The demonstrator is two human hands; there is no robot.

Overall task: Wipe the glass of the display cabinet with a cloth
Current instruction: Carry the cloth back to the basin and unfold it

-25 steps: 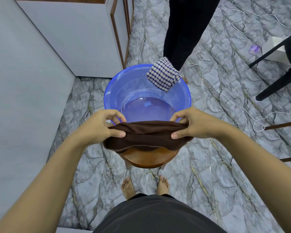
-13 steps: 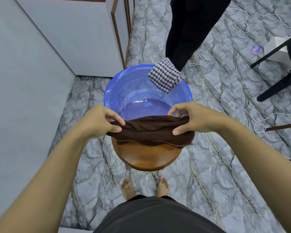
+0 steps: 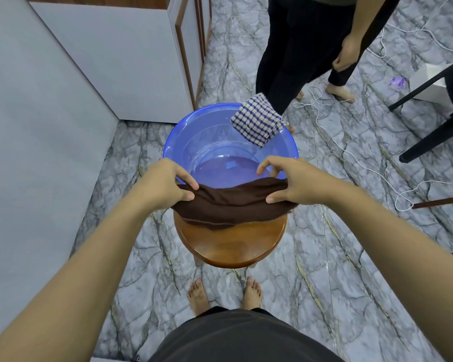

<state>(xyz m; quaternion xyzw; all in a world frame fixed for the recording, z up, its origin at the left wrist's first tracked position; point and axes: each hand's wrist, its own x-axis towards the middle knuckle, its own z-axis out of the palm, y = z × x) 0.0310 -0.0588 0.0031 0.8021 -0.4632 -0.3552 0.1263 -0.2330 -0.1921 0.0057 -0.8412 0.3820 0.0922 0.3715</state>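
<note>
I hold a dark brown cloth [image 3: 230, 205] stretched between both hands over the near rim of a blue plastic basin [image 3: 183, 131]. My left hand [image 3: 162, 185] pinches its left end and my right hand [image 3: 288, 178] pinches its right end. The cloth sags in the middle and hangs over the basin's near edge. The basin holds a little water and stands on a round wooden stool [image 3: 230, 246]. A blue-and-white checked cloth [image 3: 258, 121] is draped over the basin's far right rim. The cabinet [image 3: 115, 61] with wood-framed doors stands at the upper left.
Another person [image 3: 298, 48] in dark trousers stands barefoot just behind the basin. White cables [image 3: 351, 152] trail across the marble floor to the right. A black chair [image 3: 442, 111] stands at the far right. A grey wall [image 3: 24, 152] fills the left side.
Both hands carried the brown cloth a little forward, toward the basin. The camera tilted up, so more of the other person shows.
</note>
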